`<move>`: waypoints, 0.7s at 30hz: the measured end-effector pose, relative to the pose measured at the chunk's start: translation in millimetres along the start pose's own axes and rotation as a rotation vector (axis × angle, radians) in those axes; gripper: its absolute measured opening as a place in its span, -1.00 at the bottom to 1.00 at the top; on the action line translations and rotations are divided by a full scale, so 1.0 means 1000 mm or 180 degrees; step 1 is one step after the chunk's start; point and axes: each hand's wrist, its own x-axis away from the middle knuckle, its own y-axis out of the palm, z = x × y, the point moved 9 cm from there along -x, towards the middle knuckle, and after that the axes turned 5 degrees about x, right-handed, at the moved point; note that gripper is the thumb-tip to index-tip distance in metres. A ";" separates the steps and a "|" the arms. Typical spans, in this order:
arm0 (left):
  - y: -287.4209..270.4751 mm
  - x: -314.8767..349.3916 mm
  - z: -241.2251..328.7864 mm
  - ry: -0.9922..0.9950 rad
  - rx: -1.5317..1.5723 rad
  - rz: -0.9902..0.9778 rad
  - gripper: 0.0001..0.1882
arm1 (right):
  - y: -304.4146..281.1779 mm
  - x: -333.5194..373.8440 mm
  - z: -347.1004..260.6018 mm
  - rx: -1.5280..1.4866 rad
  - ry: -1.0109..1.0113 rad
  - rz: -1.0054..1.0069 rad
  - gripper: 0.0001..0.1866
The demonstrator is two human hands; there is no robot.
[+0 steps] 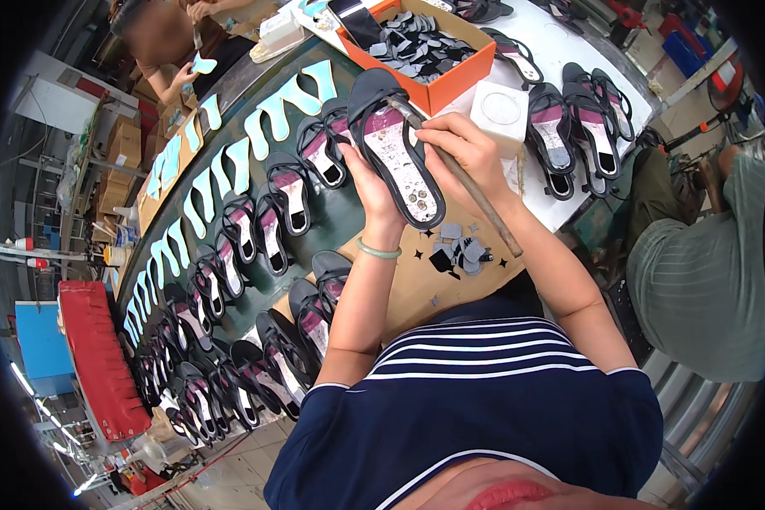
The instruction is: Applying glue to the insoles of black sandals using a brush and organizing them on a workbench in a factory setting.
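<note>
My left hand [371, 185] is closed around the side of a black sandal [402, 166], held up with its opening towards me. The sandal has a whitish, spotted footbed, a purple patch towards the toe and black straps. In my right hand [467, 153] is a long-handled wooden brush [478, 201], gripped between thumb and fingers. Its tip reaches inside the sandal, by the strap and the purple patch; the bristles are hard to make out. Below my hands, small grey and black pieces [463, 253] lie scattered on a brown cardboard sheet [429, 297].
Rows of similar sandals [289, 200] and pale blue insole-shaped pieces [200, 204] line the curved green table. An orange box [438, 89] of grey pieces stands ahead, beside a white block [497, 110] and more sandals [552, 127]. Another person [166, 47] works across the table; someone sits at right [701, 263].
</note>
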 end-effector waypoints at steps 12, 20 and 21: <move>-0.004 0.006 -0.004 0.0388 -0.0085 0.0090 -0.34 | 0.003 0.001 -0.017 0.0373 -0.0039 0.0237 -0.77; -0.009 0.008 -0.021 0.0217 0.0248 0.0152 -0.26 | 0.003 0.000 -0.023 0.0381 0.0000 0.0347 -0.77; -0.015 0.007 -0.025 0.0210 0.0327 0.0098 -0.28 | 0.004 0.000 -0.023 0.0403 -0.0005 0.0377 -0.78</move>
